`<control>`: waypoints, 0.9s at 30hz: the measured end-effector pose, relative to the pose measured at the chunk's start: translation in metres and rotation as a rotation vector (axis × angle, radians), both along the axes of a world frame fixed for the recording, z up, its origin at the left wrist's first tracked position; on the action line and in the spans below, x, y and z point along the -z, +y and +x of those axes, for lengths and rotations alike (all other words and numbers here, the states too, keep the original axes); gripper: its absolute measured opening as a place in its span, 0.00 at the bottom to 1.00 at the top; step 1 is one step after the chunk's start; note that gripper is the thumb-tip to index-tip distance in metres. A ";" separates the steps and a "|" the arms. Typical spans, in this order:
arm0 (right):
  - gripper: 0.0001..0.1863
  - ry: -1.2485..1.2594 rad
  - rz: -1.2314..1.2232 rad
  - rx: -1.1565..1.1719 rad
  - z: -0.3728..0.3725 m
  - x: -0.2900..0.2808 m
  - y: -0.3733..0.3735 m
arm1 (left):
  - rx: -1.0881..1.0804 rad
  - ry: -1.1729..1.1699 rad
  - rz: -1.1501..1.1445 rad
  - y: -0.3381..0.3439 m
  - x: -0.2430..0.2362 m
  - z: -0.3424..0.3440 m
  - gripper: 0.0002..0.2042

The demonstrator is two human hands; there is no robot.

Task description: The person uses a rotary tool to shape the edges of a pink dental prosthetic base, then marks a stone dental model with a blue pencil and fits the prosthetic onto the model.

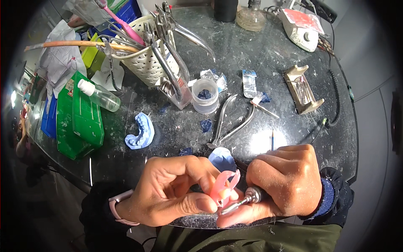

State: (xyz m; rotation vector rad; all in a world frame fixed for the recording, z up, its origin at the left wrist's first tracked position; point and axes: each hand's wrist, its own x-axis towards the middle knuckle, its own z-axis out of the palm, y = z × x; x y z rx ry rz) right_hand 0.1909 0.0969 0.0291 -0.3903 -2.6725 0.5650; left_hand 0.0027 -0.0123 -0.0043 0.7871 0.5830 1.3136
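Between the thumb and fingers of my left hand (pixel 163 189) is a small pink denture plate (pixel 220 185), held up over the table's near edge. My right hand (pixel 287 178) is closed around a metal rotary handpiece (pixel 254 194), whose bur points left, close beside the lower part of the plate. The right thumb stretches out under the bur. Whether the bur touches the plate I cannot tell. Just beyond my hands lies a blue piece of a dental cast (pixel 222 158), partly hidden by them. Another blue dental cast (pixel 142 132), horseshoe-shaped with teeth, rests farther left.
Open pliers (pixel 230 126) lie beyond my hands, near a clear plastic jar (pixel 205 96). A white basket (pixel 145 65) of pliers and tools stands far left, beside green boxes (pixel 69 122) and a spray bottle (pixel 100 96). At the right are a bur holder (pixel 303 90) and a control unit (pixel 300 31) with a coiled cord (pixel 334 96).
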 end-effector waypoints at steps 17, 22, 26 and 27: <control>0.14 0.260 0.037 0.032 -0.005 0.000 0.000 | -0.219 0.320 0.016 0.001 -0.012 -0.003 0.11; 0.15 0.290 -0.003 0.052 -0.005 0.000 -0.003 | -0.551 1.068 0.647 0.006 -0.007 -0.004 0.15; 0.13 0.204 -0.188 0.133 -0.006 -0.006 -0.008 | -0.607 1.216 0.801 0.007 -0.008 -0.006 0.09; 0.11 0.189 -0.298 0.136 -0.007 -0.009 -0.009 | -0.611 1.211 0.814 0.007 -0.008 -0.006 0.09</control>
